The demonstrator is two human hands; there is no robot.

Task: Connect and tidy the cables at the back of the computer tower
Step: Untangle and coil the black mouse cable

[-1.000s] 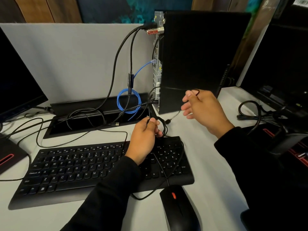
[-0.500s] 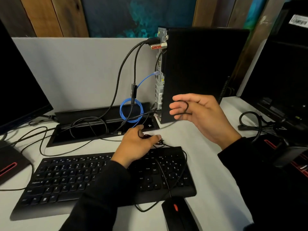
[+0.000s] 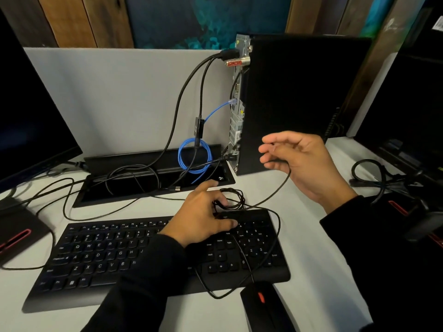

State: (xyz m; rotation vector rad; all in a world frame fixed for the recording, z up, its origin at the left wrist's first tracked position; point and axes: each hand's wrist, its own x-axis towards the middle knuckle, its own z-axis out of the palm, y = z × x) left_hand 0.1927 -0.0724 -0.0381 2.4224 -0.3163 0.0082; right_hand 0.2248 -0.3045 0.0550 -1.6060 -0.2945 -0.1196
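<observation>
While the thin black cable [image 3: 275,192] ran slack from the raised right hand [image 3: 299,164] down to the table [image 3: 311,248], its coiled part [image 3: 230,198] lay at the far edge of the keyboard [image 3: 143,257], just near the computer tower [image 3: 299,99]. The right hand hovered in front of the tower's black side panel, palm turned left, its fingers [image 3: 271,149] loosely curled with the cable pinched between thumb and fingertips. The left hand [image 3: 203,216] lay low over the keyboard's far right corner, palm down, the index finger stretched toward the far side and the other fingers bent onto the coil, pressing it against the keyboard's edge. From the coil the cable looped over the number pad and off the near edge toward the mouse [image 3: 263,307], which sat near and right of the keyboard.

The tower stood upright at the far right of the table, its back facing left. Thick black cables [image 3: 191,92] were plugged in near its top and hung down into a black cable tray [image 3: 153,173] sunk in the table. A blue cable [image 3: 194,155] was plugged in halfway down the back and hung coiled over the tray. A dark monitor [image 3: 28,116] stood at the far left, and another bundle of black cable [image 3: 369,173] lay at the right.
</observation>
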